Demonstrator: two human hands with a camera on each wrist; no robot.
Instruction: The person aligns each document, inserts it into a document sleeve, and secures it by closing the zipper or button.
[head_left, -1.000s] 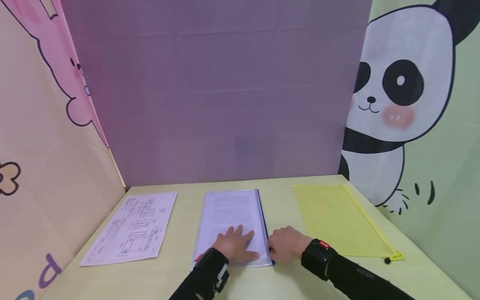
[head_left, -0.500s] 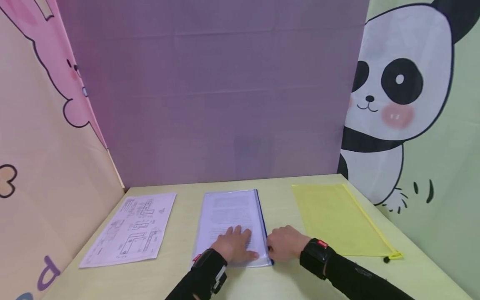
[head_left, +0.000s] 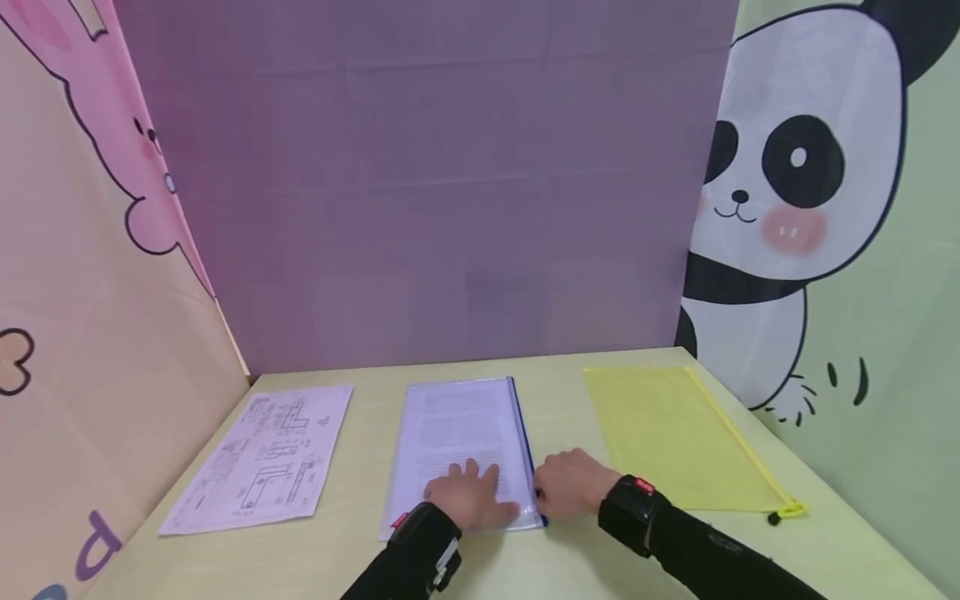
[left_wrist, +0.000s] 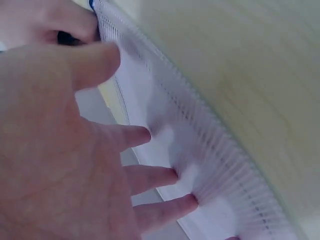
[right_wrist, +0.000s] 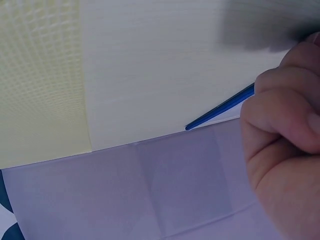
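A clear report cover with printed sheets inside lies in the middle of the table in the head view. Along its right edge runs a dark blue slide binding bar, also a blue strip in the right wrist view. My left hand rests on the lower part of the cover, fingers spread. In the left wrist view its fingertips touch the shiny plastic. My right hand grips the bar near its lower end with curled fingers; they hide that part of the bar.
A printed sheet with technical drawings lies on the left of the table. On the right is a yellow mesh zip pouch with a black pull at its near corner. A purple panel stands behind the table.
My left hand has slid slightly toward me on the cover. My right hand stays at the bar's lower end, almost unmoved; the cover lies where it was.
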